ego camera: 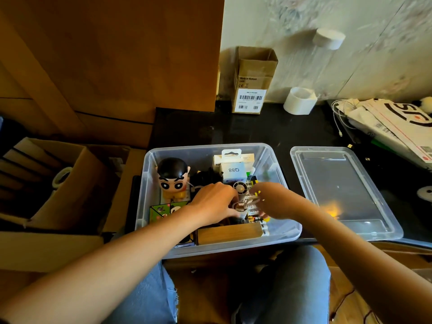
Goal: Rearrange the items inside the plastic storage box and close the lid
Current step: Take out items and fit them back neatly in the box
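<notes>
While its lid (pixel 343 190) lies off to the right on the dark surface (pixel 257 129), the clear plastic storage box (pixel 278 235) sits open at the near edge of that surface, just in front of the person's knees in blue jeans (pixel 289 281). Both hands reach down into the middle of the box. The left hand (pixel 214 203) has its fingers curled down among the small things, and the right hand (pixel 272 202) is bent over them beside it; what either one pinches cannot be told, since the fingertips are hidden among the clutter. Between and under the hands lie loose batteries (pixel 256 218) and small packets with partly legible print. Behind the hands stands a white carton (pixel 233 170) marked "Q88" with "MINI FAN" below it, and a small fan (pixel 240 188) just in front of it. A cartoon boy figure (pixel 172 177) with black hair stands in the box's left part, a green patterned pack (pixel 163 210) in front of it, and a wooden block (pixel 230 233) lies against the near wall. Farther back on the surface a brown carton (pixel 253 80) reads "Made in Vietnam" above a barcode label, with a white roll (pixel 299 101) beside it. White printed bags (pixel 395 127) and a white cable (pixel 340 115) lie far right. Open cardboard boxes (pixel 46 183) stand left.
</notes>
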The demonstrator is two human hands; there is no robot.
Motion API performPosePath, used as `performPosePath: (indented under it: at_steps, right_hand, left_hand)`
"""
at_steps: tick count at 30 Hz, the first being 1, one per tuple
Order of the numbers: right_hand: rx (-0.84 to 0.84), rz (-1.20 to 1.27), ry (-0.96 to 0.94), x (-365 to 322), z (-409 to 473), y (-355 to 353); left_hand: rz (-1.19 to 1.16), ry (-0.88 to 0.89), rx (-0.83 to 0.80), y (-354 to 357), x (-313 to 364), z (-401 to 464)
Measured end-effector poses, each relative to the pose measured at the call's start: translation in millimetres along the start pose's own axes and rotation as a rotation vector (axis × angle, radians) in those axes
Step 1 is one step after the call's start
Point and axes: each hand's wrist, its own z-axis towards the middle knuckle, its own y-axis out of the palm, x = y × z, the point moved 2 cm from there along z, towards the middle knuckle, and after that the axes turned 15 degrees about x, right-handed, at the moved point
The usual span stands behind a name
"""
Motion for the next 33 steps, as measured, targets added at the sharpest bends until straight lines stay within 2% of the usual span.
performPosePath:
  at_steps: [6, 11, 14, 20, 23, 25, 27, 29, 31, 33]
  right_hand:
    - [-0.014, 0.193, 0.048, -2.5, -1.0, 0.6]
    - [-0.028, 0.061, 0.028, -6.3, 2.9, 5.0]
    - [0.023, 0.025, -0.013, -5.1, 1.3, -1.0]
    - [0.326, 0.132, -0.016, -2.2, -1.4, -19.4]
    - [0.619, 0.212, 0.021, 4.5, -3.3, -25.4]
    - [0.790, 0.234, 0.047, 10.4, -4.4, -25.9]
    - [0.810, 0.239, 0.094, 17.1, -2.9, -19.9]
    - [0.731, 0.301, 0.175, 24.4, -0.5, -11.0]
    - [0.671, 0.389, 0.216, 28.4, 0.2, -4.1]
    - [0.669, 0.424, 0.237, 29.3, -0.1, -1.7]
  left_hand:
    - [-0.030, -0.034, -0.018, 0.5, 5.3, -0.1]
    - [-0.081, -0.131, -0.047, -1.7, 3.0, -2.1]
    - [-0.141, -0.165, -0.040, -9.2, -1.4, -4.0]
    - [-0.164, -0.216, 0.148, -44.8, -16.9, -16.7]
    - [-0.122, -0.220, 0.411, -68.9, -23.9, -28.2]
    - [-0.009, -0.233, 0.616, -83.7, -32.1, -37.8]
    - [0.135, -0.375, 0.674, -92.7, -44.8, -48.0]
    - [0.172, -0.577, 0.596, -96.1, -58.1, -56.3]
    - [0.093, -0.704, 0.514, -95.5, -67.1, -61.5]
    - [-0.013, -0.750, 0.487, -91.9, -71.1, -63.6]
